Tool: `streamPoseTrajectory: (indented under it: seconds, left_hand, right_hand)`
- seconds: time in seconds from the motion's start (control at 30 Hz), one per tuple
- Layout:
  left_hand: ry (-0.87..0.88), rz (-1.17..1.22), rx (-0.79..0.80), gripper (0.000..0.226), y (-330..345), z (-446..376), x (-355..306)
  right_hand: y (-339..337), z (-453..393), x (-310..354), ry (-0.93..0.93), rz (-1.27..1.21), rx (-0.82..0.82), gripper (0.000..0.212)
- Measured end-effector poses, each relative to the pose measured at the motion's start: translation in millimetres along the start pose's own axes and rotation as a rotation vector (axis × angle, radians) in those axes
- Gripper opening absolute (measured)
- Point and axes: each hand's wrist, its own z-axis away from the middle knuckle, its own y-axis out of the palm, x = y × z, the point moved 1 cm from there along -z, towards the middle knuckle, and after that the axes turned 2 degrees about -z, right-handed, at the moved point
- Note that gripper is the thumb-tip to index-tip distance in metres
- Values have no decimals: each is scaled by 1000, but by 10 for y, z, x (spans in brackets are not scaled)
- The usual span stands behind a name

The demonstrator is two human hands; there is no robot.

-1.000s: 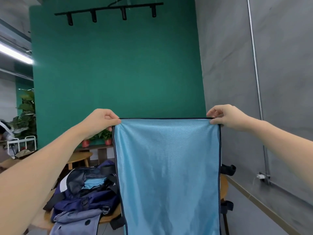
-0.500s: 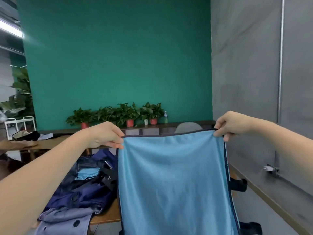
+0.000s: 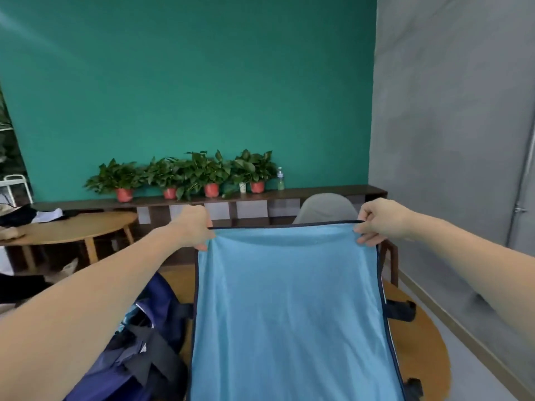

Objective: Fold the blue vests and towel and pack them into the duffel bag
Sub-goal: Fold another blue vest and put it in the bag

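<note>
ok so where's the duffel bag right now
In the head view the navy duffel bag lies low on the left on the round wooden table, under the left forearm and just left of the held-up blue towel.

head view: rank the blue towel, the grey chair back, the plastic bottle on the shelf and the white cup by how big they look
1. blue towel, largest by far, though nearest the camera
2. grey chair back
3. plastic bottle
4. white cup

Bottle and cup are both tiny and far away; their order is unsure.
</note>
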Motion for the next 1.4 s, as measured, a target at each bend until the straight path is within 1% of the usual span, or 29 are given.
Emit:
streamPoseTrajectory:
  seconds: [0.03, 0.1, 0.17, 0.2, 0.27, 0.33, 0.4, 0.5, 0.57, 0.63, 0.7, 0.77, 0.83, 0.93, 1.03, 1.1, 1.13, 1.23, 1.3, 1.4]
  left_hand:
    - [17, -31, -25, 23, 12, -161, -6]
    - [44, 23, -69, 18, -82, -430, -43]
    - [52, 101, -132, 19, -338, -639, -106]
    - [70, 135, -182, 20, -533, -758, -132]
    - [115, 255, -348, 16, -997, -905, -242]
    - [171, 416, -533, 7, -1465, -916, -352]
    - [207, 464, -685, 5, -1873, -825, -411]
    - [243, 500, -775, 11, -2226, -608, -412]
    - [248, 497, -788, 13, -2235, -390, -399]
    - [222, 429, -794, 14, -2097, -135, -353]
    - [169, 336, -772, 13, -1842, 156, -270]
    - [135, 317, -697, 9, -1435, 468, -166]
    - [108, 303, -603, 9, -909, 799, -48]
    - [54, 331, -416, 8, 44, 1385, 164]
    - [37, 382, -244, 22, 974, 1989, 350]
    - [53, 354, -136, 34, 1448, 2324, 454]
    - [59, 336, -85, 35, 1624, 2457, 494]
    - [71, 296, 22, 29, 1904, 2730, 555]
    - [88, 288, 70, 23, 1955, 2812, 557]
    - [98, 342, 104, 16, 1922, 2850, 494]
  right_hand:
    - [11, -175, 25, -3, 14, -26, 15]
    - [-34, -483, 136, -22, 61, -76, 12]
    - [-185, -730, 318, -88, 139, -132, 10]
    - [-301, -830, 447, -144, 181, -186, 9]
    - [-594, -938, 729, -266, 214, -348, 8]
    - [-898, -915, 1011, -390, 191, -535, 9]
    - [-1148, -798, 1240, -508, 136, -660, 10]
    - [-1329, -515, 1452, -638, 102, -725, 11]
    - [-1311, -296, 1464, -676, 90, -721, 13]
    - [-1201, -70, 1363, -673, 95, -688, 14]
    - [-1008, 162, 1185, -639, 100, -629, 13]
    - [-756, 411, 924, -600, 94, -566, 12]
    - [-448, 669, 567, -537, 91, -482, 11]
    - [100, 1079, -109, -418, 135, -301, 9]
    - [628, 1469, -823, -289, 279, -94, 17]
    - [896, 1717, -1239, -215, 365, 27, 21]
    - [994, 1845, -1400, -181, 382, 72, 20]
    - [1131, 2136, -1705, -119, 350, 127, 21]
    - [1139, 2233, -1767, -101, 313, 129, 22]
    - [1101, 2289, -1726, -103, 285, 138, 17]
